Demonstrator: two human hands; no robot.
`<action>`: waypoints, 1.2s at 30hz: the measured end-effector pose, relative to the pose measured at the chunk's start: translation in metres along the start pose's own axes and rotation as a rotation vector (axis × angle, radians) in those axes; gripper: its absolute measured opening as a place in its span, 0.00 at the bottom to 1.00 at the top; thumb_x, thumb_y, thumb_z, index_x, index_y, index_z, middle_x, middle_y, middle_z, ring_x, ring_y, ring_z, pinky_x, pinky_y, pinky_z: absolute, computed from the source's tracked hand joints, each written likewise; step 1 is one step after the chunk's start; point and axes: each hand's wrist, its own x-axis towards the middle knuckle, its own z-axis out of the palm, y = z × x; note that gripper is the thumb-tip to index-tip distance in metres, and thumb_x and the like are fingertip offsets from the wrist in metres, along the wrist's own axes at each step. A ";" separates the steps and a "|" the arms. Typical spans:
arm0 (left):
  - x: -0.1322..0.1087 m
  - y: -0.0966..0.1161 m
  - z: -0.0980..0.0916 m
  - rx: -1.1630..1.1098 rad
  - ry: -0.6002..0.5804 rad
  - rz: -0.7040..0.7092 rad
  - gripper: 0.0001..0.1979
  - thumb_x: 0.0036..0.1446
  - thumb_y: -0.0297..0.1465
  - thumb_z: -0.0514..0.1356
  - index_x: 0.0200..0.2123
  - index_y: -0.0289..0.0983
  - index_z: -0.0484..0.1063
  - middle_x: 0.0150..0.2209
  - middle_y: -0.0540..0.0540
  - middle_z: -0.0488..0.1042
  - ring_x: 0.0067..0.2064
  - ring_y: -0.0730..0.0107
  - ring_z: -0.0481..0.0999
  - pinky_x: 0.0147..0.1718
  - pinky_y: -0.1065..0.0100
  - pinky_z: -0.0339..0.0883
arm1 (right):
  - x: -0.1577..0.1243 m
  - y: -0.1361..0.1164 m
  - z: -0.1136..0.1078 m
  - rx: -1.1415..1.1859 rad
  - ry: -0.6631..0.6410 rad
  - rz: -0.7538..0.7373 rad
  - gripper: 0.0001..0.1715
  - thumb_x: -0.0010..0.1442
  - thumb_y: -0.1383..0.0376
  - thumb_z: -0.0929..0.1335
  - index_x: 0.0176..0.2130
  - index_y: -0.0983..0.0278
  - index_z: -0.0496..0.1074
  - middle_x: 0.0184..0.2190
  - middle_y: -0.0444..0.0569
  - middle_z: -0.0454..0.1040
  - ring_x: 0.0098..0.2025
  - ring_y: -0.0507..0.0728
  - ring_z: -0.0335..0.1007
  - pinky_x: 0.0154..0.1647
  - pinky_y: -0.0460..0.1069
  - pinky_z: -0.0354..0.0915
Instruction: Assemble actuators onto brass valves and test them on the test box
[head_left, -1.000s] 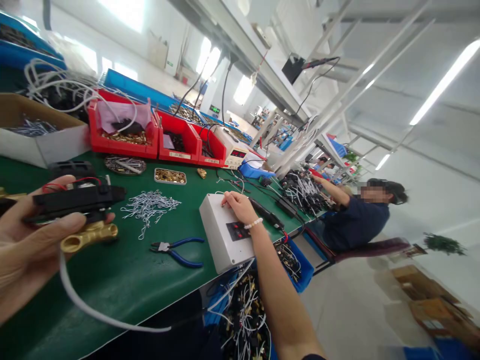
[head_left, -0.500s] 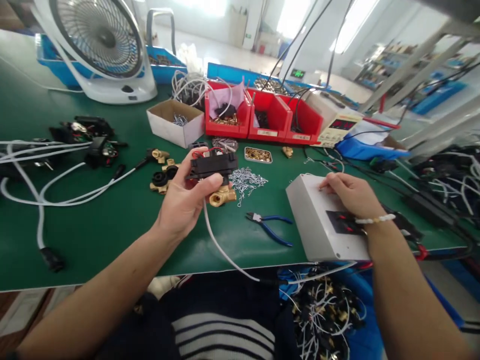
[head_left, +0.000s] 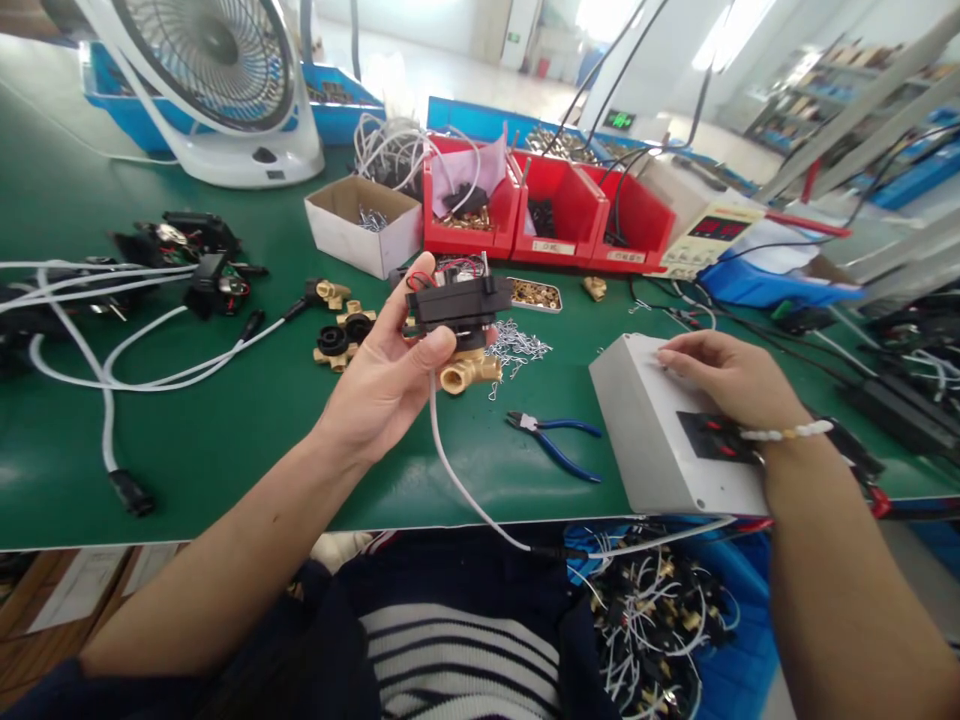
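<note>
Head-worn view, forward and down

Factory assembly workshop; long green bench (head_left: 202,440), red parts bins (head_left: 556,222) in a row, boxed instrument (head_left: 694,255) with red display (head_left: 712,229), blue-handled pliers (head_left: 559,426), loose brass fittings (head_left: 595,288); blue tub (head_left: 750,620) below crammed with wired brass units (head_left: 645,620); beyond, stocked shelving (head_left: 814,105), green lit sign (head_left: 619,120), bright open floor (head_left: 465,80)

Fan (head_left: 221,60) stands far left on the tabletop (head_left: 255,430) | carton (head_left: 360,238) sits left of the parts bins (head_left: 556,234) | pliers (head_left: 540,428) lie left of the control box (head_left: 660,440), clips (head_left: 517,345) behind them | tub (head_left: 750,640) below, near right
</note>
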 end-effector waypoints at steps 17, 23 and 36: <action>0.000 0.008 0.003 -0.175 -0.077 -0.172 0.21 0.70 0.30 0.46 0.42 0.28 0.78 0.41 0.40 0.82 0.43 0.62 0.83 0.44 0.63 0.79 | -0.002 -0.006 0.000 -0.015 0.004 0.069 0.29 0.33 0.43 0.71 0.29 0.62 0.74 0.29 0.50 0.74 0.30 0.57 0.64 0.35 0.53 0.59; -0.003 0.008 0.003 -0.173 -0.120 -0.162 0.19 0.68 0.30 0.47 0.44 0.28 0.77 0.40 0.39 0.82 0.45 0.57 0.83 0.47 0.57 0.78 | 0.000 -0.006 0.001 -0.019 0.011 0.089 0.28 0.33 0.45 0.70 0.29 0.62 0.74 0.30 0.50 0.75 0.31 0.58 0.64 0.36 0.53 0.58; -0.004 0.009 0.003 -0.207 -0.132 -0.160 0.17 0.65 0.29 0.48 0.44 0.28 0.75 0.38 0.39 0.82 0.43 0.57 0.84 0.44 0.60 0.79 | 0.000 -0.005 0.002 -0.031 0.011 0.097 0.29 0.34 0.45 0.70 0.31 0.62 0.75 0.30 0.51 0.75 0.33 0.58 0.66 0.39 0.54 0.59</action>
